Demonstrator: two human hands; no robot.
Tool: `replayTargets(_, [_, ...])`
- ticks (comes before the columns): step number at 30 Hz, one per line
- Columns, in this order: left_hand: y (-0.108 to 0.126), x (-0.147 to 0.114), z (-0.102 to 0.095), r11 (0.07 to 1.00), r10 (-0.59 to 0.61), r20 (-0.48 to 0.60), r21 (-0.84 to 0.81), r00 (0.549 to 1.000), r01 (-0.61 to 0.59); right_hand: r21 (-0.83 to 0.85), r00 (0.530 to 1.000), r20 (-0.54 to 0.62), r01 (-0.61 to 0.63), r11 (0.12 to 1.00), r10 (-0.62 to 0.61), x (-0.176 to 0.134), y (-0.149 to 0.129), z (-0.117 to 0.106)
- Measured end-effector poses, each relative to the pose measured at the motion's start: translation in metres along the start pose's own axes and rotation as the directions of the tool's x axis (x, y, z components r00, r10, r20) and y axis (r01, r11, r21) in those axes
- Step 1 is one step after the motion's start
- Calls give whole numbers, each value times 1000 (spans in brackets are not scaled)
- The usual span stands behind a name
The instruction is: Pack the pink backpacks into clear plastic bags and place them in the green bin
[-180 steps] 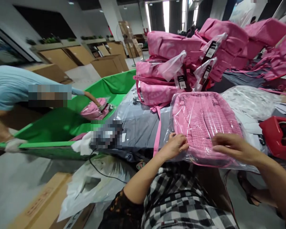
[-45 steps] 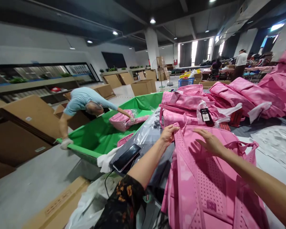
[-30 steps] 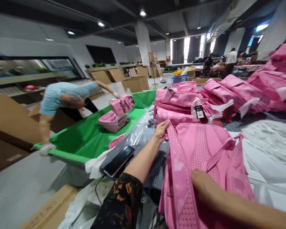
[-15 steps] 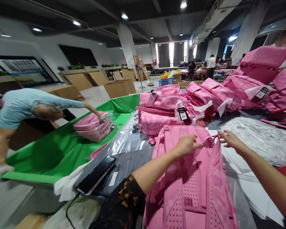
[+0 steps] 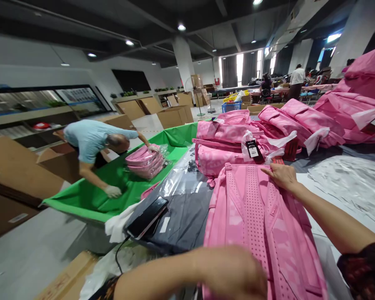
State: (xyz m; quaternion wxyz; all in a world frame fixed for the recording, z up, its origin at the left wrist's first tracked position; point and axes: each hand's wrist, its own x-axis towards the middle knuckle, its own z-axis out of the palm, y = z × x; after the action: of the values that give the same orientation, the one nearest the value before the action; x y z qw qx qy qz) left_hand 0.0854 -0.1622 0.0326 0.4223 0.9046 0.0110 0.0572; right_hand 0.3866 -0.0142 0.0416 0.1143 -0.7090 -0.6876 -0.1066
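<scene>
A pink patterned fabric backpack lies strap side up at the near edge of the grey-covered tabletop. The right hand touches its upper edge, fingers bent; whether they pinch cannot be determined. The left hand is blurred over its lower part; finger state cannot be determined.
</scene>
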Motion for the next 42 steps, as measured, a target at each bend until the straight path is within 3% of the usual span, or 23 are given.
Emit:
replayTargets(1, [-8, -2, -27, 996, -90, -250, -34, 964, 84, -33, 998, -44, 47, 998, -48, 3, -1, 5])
replayTargets(2, [-20, -1, -55, 981, -190, -519, -77, 833, 176, -33, 991, -104, 83, 996, -86, 5, -1, 11])
replayTargets(3, [-34, 2, -83, 955, -270, -723, -117, 636, 272, 1, 981, -165, 107, 994, -105, 6, -1, 16])
replayTargets(4, [-49, 7, -107, 914, -331, -837, -170, 435, 367, 60, 971, -210, 125, 990, -109, 7, 1, 21])
replayTargets(5, [-66, 14, -127, 865, -383, -882, -239, 274, 441, 131, 967, -234, 138, 982, -105, 7, 3, 25])
replayTargets(6, [-83, 23, -142, 827, -418, -883, -273, 212, 492, 196, 966, -237, 150, 969, -102, 6, 4, 29])
replayTargets(7, [-97, 32, -151, 807, -432, -875, -267, 218, 527, 241, 968, -225, 164, 957, -109, 4, 6, 33])
replayTargets(9, [-120, 49, -152, 819, -404, -851, -175, 334, 546, 277, 963, -232, 197, 940, -134, -4, 8, 39])
replayTargets(11, [-131, 60, -137, 845, -298, -853, -27, 429, 534, 292, 938, -314, 244, 925, -148, -17, 10, 43])
replayTargets(14, [-132, 59, -104, 810, -148, -879, 156, 454, 566, 290, 871, -459, 331, 898, -173, -46, 7, 46])
replayTargets(16, [-130, 49, -85, 768, -115, -878, 219, 465, 602, 261, 853, -477, 367, 893, -211, -69, 5, 47])
replayTargets(18, [-129, 36, -69, 742, -138, -857, 242, 496, 625, 239, 863, -433, 387, 891, -259, -91, 5, 46])
replayTargets(21, [-132, 23, -54, 750, -192, -781, 274, 594, 603, 240, 902, -298, 387, 890, -312, -115, 10, 46])
replayTargets(23, [-141, 24, -52, 769, -250, -716, 263, 652, 583, 250, 930, -179, 357, 900, -320, -116, 15, 49])
replayTargets(25, [-155, 34, -59, 781, -316, -659, 227, 682, 582, 210, 956, -6, 287, 935, -292, -102, 16, 56])
replayTargets(28, [-181, 61, -84, 777, -377, -633, 182, 676, 603, 66, 961, 195, 186, 980, -195, -64, 9, 70])
replayTargets(31, [-196, 81, -112, 764, -411, -640, 147, 649, 628, -14, 967, 197, 167, 986, -161, -33, -2, 80])
replayTargets(33, [-192, 84, -117, 762, -426, -640, 128, 639, 635, -41, 968, 181, 185, 982, -175, -23, -8, 82])
replayTargets(35, [-176, 80, -103, 764, -427, -659, 104, 620, 637, -61, 968, 164, 202, 977, -190, -19, -11, 83])
replayTargets(37, [-156, 76, -77, 763, -460, -660, 49, 594, 644, -82, 973, 143, 193, 978, -181, -14, -15, 86])
replayTargets(40, [-133, 77, -41, 712, -614, -523, -43, 591, 701, -109, 985, 113, 144, 984, -131, -6, -22, 92])
replayTargets(42, [-127, 81, -34, 668, -669, -469, -38, 577, 743, -119, 991, 97, 105, 987, -94, -3, -27, 92])
